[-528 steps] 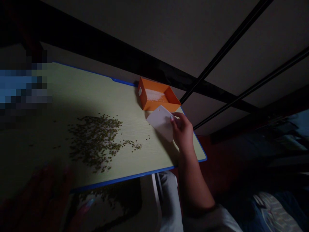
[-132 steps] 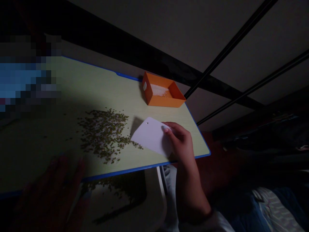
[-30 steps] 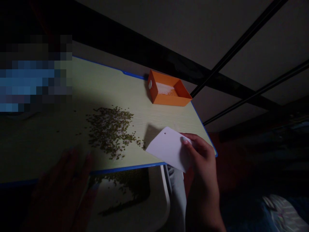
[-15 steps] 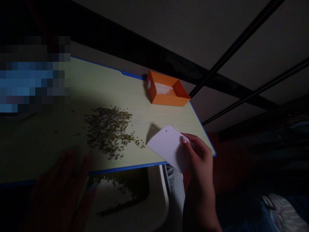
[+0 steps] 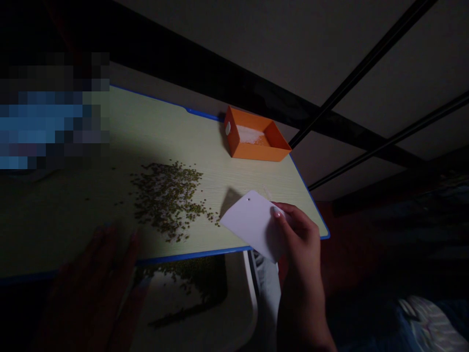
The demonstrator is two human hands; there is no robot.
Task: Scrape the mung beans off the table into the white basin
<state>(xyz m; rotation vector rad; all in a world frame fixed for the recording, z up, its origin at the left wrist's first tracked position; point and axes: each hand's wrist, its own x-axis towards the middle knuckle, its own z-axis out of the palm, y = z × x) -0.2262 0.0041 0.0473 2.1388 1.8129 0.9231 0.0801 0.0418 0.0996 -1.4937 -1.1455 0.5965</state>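
At the near right edge of a pale blue-rimmed wooden table (image 5: 154, 132), the right hand (image 5: 298, 234) pinches a tilted flat white plastic card (image 5: 251, 224) just right of scattered small green beans (image 5: 166, 198), while the shadowed left hand (image 5: 95, 283) rests near left, fingers spread.

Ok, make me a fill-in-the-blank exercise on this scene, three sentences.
1. The right hand holds a flat ____ scraper.
2. The box at the far edge of the table is coloured ____.
3. Beans lie scattered on the table, and more of them lie in the ____ below its near edge.

Missing words: white; orange; tray.
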